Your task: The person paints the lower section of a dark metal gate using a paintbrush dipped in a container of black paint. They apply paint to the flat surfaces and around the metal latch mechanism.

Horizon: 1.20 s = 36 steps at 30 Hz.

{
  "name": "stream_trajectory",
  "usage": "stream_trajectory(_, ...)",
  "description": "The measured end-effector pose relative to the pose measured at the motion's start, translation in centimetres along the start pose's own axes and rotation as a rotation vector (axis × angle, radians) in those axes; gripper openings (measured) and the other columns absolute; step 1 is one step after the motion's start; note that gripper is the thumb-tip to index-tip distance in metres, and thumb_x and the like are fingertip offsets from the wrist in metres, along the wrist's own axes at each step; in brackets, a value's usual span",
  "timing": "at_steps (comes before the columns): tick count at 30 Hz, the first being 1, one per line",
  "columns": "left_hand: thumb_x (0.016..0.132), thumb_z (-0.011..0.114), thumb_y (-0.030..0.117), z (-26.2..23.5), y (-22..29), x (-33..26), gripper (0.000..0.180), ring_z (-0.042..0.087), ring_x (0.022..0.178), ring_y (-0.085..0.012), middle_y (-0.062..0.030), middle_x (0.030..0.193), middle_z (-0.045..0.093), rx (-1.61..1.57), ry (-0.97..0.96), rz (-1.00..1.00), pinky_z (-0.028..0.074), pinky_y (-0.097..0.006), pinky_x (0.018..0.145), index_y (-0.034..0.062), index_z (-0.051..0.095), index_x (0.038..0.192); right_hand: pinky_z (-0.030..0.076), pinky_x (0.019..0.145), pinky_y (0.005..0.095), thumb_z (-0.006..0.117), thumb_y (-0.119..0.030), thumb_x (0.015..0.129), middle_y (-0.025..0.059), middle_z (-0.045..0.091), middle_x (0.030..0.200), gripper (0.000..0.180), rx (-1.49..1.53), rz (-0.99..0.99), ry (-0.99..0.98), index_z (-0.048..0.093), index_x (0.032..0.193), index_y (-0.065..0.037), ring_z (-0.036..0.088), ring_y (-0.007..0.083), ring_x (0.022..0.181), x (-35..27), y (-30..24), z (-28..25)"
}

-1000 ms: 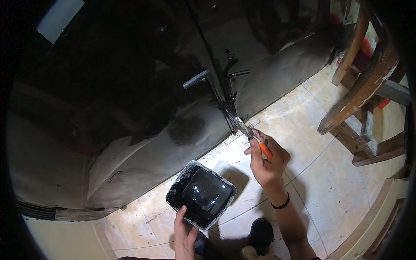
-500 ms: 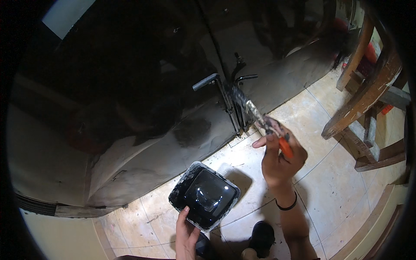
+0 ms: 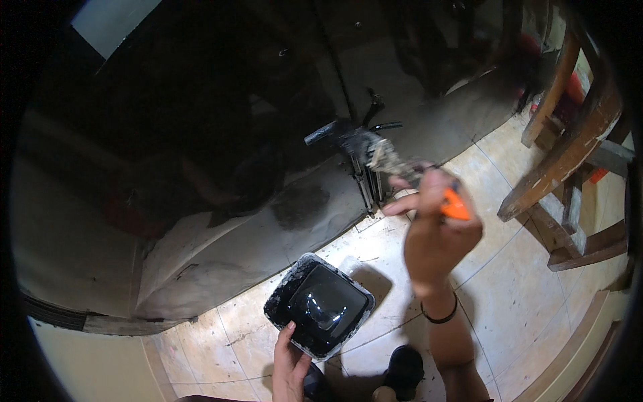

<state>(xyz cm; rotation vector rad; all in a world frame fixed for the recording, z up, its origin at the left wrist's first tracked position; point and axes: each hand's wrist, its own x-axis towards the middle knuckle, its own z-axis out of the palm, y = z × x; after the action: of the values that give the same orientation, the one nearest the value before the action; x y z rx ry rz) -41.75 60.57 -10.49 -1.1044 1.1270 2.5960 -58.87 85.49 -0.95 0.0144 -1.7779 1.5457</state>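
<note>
My left hand (image 3: 292,365) grips the near corner of a square, paint-smeared tub (image 3: 273,303), its thumb over the rim. Glossy black paint (image 3: 328,301) lies inside. Held in my right hand (image 3: 439,248) is a paintbrush (image 3: 387,157) with an orange handle end; motion blurs its head. The bristles are at the upper part of the black slide bolts (image 3: 362,175) on a dark metal door (image 3: 221,134); whether they touch is unclear. A grey-black bolt handle (image 3: 320,132) sticks out left of the brush.
Brown wooden furniture (image 3: 569,161) with worn legs stands at the right. Beige floor tiles (image 3: 495,288) with dark specks run along the door's foot. My dark shoe (image 3: 404,370) is at the bottom, and a pale wall (image 3: 94,365) is at lower left.
My right hand has shifted slightly right, and the brush has tilted flatter, its head now across the top of the bolts. The tub stays in my left hand, nearly unmoved.
</note>
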Motion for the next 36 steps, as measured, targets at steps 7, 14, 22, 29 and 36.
stream_trajectory(7, 0.092, 0.07, 0.028, -0.5, -0.1, 0.4, 0.053, 0.063, 0.118, -0.0291, -0.0115, 0.13, 0.064, 0.031, 0.034, -0.045, 0.052, -0.046, 0.101, 0.0037, 0.055, 0.136, 0.059, 0.062, 0.0296, 0.069, -0.019, 0.095, 0.0156, 0.075, 0.087, 0.028, -0.258, -0.37, -0.102, 0.067, 0.113, 0.003, 0.077, 0.025, 0.074, -2.7, -1.1, 1.9)
stream_trajectory(14, 0.091, 0.071, 0.029, 0.2, -0.2, 0.1, 0.053, 0.063, 0.117, -0.0288, -0.011, 0.129, 0.064, 0.043, 0.021, -0.003, 0.051, -0.047, 0.1, 0.0049, 0.055, 0.136, 0.059, 0.062, 0.029, 0.066, -0.02, 0.098, 0.0118, 0.076, 0.085, 0.024, -0.138, -0.26, 0.012, 0.066, 0.11, 0.001, 0.076, 0.02, 0.073, -2.3, 2.0, 1.5)
stream_trajectory(22, 0.091, 0.071, 0.028, 0.0, -0.3, 0.3, 0.051, 0.062, 0.119, -0.029, -0.0109, 0.13, 0.064, 0.034, 0.03, -0.008, 0.049, -0.048, 0.103, 0.0052, 0.056, 0.135, 0.059, 0.063, 0.0262, 0.059, -0.011, 0.102, 0.0134, 0.077, 0.085, 0.019, -0.31, -0.436, -0.073, 0.064, 0.106, 0.008, 0.076, 0.0186, 0.072, -2.8, 0.4, 0.9)
stream_trajectory(29, 0.091, 0.071, 0.028, 0.2, -0.2, 0.0, 0.051, 0.061, 0.121, -0.0299, -0.0119, 0.132, 0.063, -0.001, 0.003, -0.003, 0.049, -0.049, 0.105, 0.0053, 0.056, 0.134, 0.059, 0.066, 0.0273, 0.057, -0.007, 0.1, 0.008, 0.078, 0.088, 0.015, -0.248, -0.425, -0.052, 0.066, 0.103, 0.005, 0.075, 0.0148, 0.073, -3.2, 2.1, 0.4)
stream_trajectory(36, 0.091, 0.071, 0.027, -0.2, -0.3, 0.1, 0.051, 0.061, 0.121, -0.0299, -0.0116, 0.132, 0.063, 0.007, 0.034, 0.003, 0.049, -0.048, 0.105, 0.0051, 0.055, 0.135, 0.057, 0.066, 0.029, 0.054, -0.016, 0.105, 0.0048, 0.077, 0.082, 0.021, -0.435, -0.462, -0.027, 0.065, 0.104, 0.001, 0.075, 0.0193, 0.075, -3.2, 3.2, -2.2)
